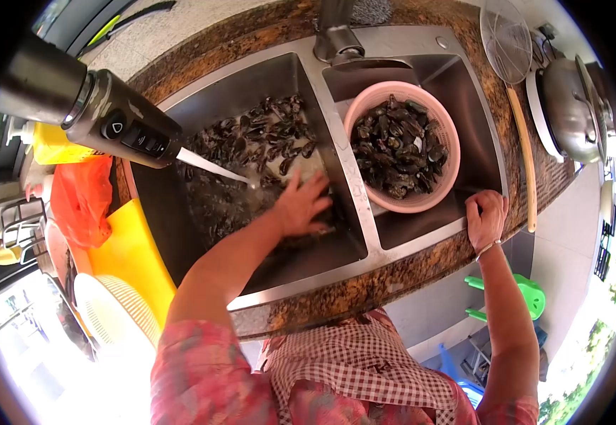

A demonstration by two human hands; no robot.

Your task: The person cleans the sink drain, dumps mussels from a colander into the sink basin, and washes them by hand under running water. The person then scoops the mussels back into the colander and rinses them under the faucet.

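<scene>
My left hand (302, 207) reaches into the left sink basin (279, 275), its fingers spread and slightly blurred. Dark mussels (262, 127) lie in cloudy water around and beyond it. A stream of water (212, 165) pours into that basin from a dark pull-out faucet head (134, 127) at the upper left. My right hand (487, 216) curls over the front right edge of the sink (425, 239). Left of it, in the right basin, stands a pink plastic basket (452, 145) heaped with more mussels (398, 145).
A long-handled wire strainer (522, 152) lies along the right counter, near a metal pot (570, 110). On the left are a yellow board (132, 248), a red plastic bag (81, 202) and a pale slotted basket (116, 304). Below right is a green stool (531, 296).
</scene>
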